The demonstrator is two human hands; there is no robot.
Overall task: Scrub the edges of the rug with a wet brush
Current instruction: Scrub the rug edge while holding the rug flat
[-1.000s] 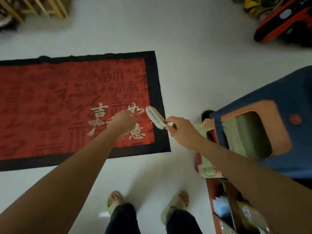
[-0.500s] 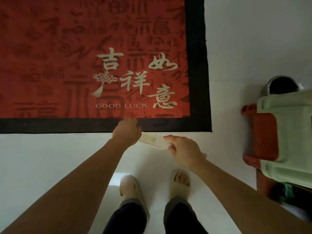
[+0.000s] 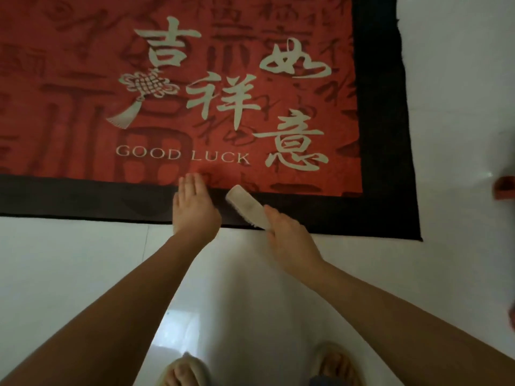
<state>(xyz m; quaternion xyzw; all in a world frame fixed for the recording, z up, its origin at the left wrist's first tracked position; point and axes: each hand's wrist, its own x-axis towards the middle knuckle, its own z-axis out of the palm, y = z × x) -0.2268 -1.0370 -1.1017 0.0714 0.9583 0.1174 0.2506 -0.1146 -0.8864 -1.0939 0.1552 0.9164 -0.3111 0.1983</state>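
The left hand [image 3: 195,210] lies flat, fingers straight and together, on the black border of the rug [image 3: 83,196], probably to stop it from sliding. The right hand [image 3: 287,238] grips the pale brush [image 3: 246,206], bristles down on the near border, to scrub there.

White tiled floor [image 3: 83,274], glossy. Red rug [image 3: 250,107] with black border lies flat on it; two slippered feet [image 3: 184,370] stand just below the rug edge.
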